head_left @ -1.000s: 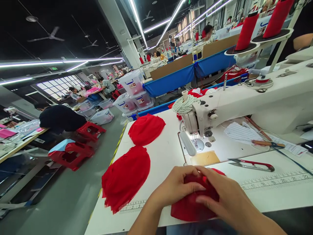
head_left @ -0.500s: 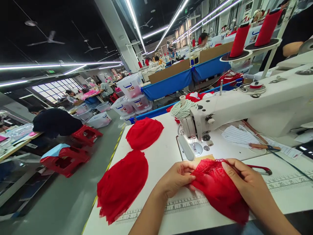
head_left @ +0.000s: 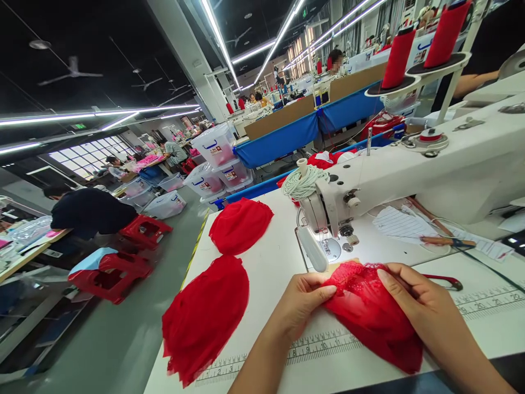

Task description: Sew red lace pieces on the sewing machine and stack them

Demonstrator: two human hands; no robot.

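Observation:
A red lace fabric piece (head_left: 369, 309) lies on the white sewing table (head_left: 270, 273), just in front of the needle plate of the white sewing machine (head_left: 410, 169). My left hand (head_left: 305, 301) pinches its left edge between thumb and fingers. My right hand (head_left: 422, 309) rests on its right side, fingers curled over the upper edge. Two stacks of red fabric pieces lie to the left, a near stack (head_left: 205, 317) and a far stack (head_left: 240, 225).
Red-handled snips (head_left: 445, 280) lie right of my hand, partly hidden. Paper sheets (head_left: 402, 224) and a wooden-handled tool (head_left: 447, 241) sit under the machine arm. Red thread cones (head_left: 397, 54) stand above. Red stools (head_left: 110, 268), plastic bins (head_left: 213, 164) and seated workers fill the aisle at left.
The fabric went from bunched under both hands near the table edge to spread out and moved up toward the needle plate. The hands have moved apart to its two sides.

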